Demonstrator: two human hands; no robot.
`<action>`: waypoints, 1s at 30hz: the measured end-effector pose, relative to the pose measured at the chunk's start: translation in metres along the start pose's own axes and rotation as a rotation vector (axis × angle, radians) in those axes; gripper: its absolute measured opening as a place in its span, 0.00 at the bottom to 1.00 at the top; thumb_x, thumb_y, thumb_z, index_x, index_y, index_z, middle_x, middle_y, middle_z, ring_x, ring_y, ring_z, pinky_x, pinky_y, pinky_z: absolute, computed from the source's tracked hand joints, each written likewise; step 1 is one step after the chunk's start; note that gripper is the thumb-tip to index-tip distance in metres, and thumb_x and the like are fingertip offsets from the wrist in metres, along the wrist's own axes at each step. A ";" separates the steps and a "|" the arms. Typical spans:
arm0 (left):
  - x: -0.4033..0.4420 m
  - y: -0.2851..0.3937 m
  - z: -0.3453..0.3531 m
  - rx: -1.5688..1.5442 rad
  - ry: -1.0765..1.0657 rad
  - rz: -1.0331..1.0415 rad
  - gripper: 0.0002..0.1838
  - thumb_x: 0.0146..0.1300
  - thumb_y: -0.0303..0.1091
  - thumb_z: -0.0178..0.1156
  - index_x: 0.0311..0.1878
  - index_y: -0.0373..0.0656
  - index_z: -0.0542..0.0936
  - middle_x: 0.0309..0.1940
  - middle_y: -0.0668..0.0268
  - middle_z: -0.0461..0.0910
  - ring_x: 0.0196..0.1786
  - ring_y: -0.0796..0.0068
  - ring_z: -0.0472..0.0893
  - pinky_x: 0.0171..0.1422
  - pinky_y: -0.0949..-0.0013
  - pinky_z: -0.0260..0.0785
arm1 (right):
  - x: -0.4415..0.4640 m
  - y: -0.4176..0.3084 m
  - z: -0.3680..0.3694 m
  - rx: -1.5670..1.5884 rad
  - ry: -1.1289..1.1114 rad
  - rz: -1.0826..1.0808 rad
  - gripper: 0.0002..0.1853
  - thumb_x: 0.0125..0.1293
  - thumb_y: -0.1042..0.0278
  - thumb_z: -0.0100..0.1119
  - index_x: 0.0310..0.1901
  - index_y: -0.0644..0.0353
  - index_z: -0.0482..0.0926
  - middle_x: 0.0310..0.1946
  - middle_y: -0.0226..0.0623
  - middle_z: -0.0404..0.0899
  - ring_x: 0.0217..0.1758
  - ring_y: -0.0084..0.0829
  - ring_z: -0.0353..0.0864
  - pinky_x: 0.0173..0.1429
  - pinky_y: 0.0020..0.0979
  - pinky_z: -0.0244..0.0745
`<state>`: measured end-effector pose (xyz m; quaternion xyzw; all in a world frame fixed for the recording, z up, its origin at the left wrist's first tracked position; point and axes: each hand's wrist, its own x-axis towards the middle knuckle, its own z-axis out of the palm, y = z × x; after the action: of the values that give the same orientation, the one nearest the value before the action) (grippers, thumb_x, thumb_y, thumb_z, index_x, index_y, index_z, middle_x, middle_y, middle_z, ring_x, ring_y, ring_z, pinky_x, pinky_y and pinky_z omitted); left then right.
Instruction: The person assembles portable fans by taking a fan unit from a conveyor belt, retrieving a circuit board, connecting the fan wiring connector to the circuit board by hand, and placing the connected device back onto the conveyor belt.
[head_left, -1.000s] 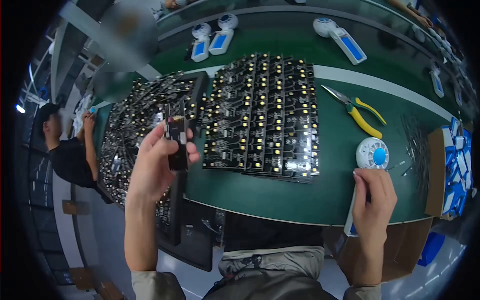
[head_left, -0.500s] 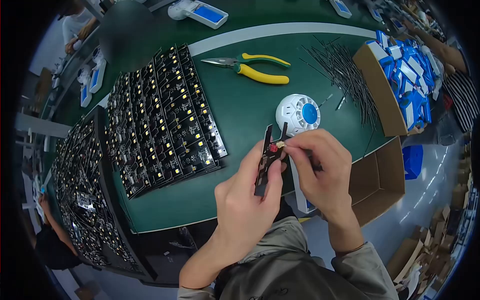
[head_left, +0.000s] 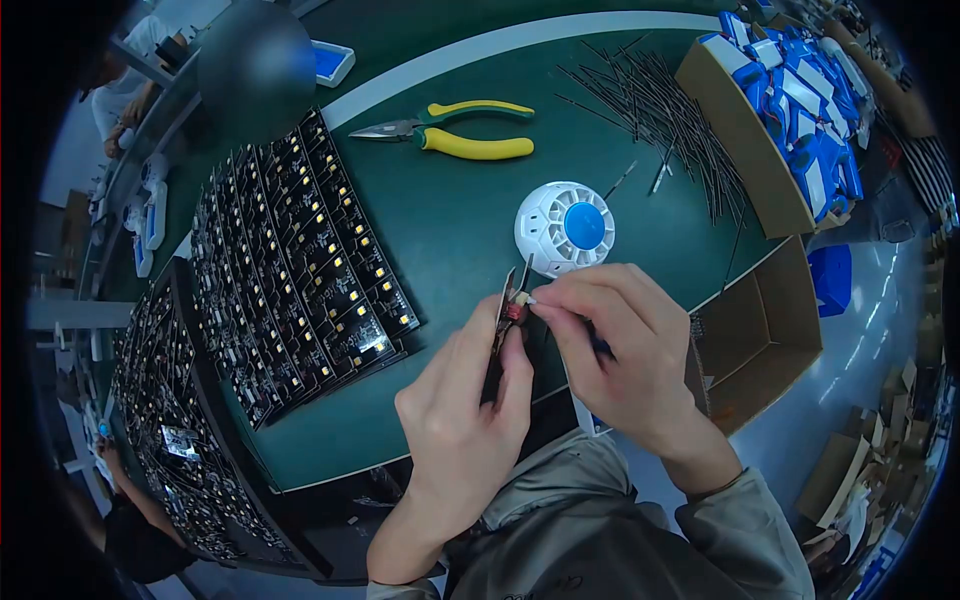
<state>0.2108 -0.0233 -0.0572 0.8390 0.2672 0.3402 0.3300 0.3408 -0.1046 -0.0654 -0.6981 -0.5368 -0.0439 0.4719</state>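
Observation:
My left hand (head_left: 465,405) grips a small black circuit board (head_left: 497,345) upright, with a red part (head_left: 515,311) near its top. My right hand (head_left: 625,350) pinches a small whitish connector (head_left: 524,298) against the board beside the red part. Just beyond my fingers sits a white device with a round vented head (head_left: 566,228) and a blue centre; its handle is mostly hidden under my right hand. To the left lie rows of black circuit boards (head_left: 290,260) with yellow-white LEDs. Pliers with yellow-green handles (head_left: 478,148) rest above them, to the right.
A black tray (head_left: 215,400) of loose boards is at the left. Thin black wires (head_left: 670,125) lie near a cardboard box (head_left: 745,140) of blue-white parts. Another cardboard box (head_left: 765,375) stands below the table edge. Other people are at the left and upper right.
My right hand has come over to the board in my left hand and now pinches the connector there. The view has turned right, and both hands have come together before the white device.

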 end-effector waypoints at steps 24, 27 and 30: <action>0.008 0.009 -0.019 0.247 -0.244 0.116 0.26 0.58 0.16 0.61 0.63 0.30 0.75 0.43 0.52 0.84 0.28 0.61 0.85 0.29 0.65 0.77 | 0.025 -0.008 -0.019 -0.329 -0.244 -0.196 0.10 0.52 0.78 0.71 0.37 0.62 0.82 0.33 0.33 0.81 0.30 0.32 0.79 0.30 0.30 0.74; 0.010 0.004 -0.021 0.162 -0.269 0.100 0.26 0.59 0.17 0.62 0.63 0.30 0.75 0.40 0.53 0.84 0.27 0.59 0.83 0.29 0.64 0.76 | 0.028 0.004 -0.022 -0.230 -0.258 -0.205 0.10 0.52 0.79 0.72 0.36 0.60 0.82 0.32 0.33 0.84 0.30 0.32 0.81 0.32 0.29 0.75; 0.010 0.004 -0.021 0.085 -0.274 0.063 0.25 0.60 0.17 0.63 0.63 0.30 0.75 0.38 0.53 0.84 0.26 0.57 0.83 0.29 0.63 0.76 | 0.031 0.010 -0.024 -0.126 -0.259 -0.176 0.10 0.51 0.80 0.73 0.34 0.60 0.80 0.31 0.32 0.86 0.31 0.32 0.82 0.33 0.28 0.77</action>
<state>0.2026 -0.0112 -0.0392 0.8987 0.2075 0.2210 0.3170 0.3725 -0.0993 -0.0404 -0.6764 -0.6484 -0.0286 0.3483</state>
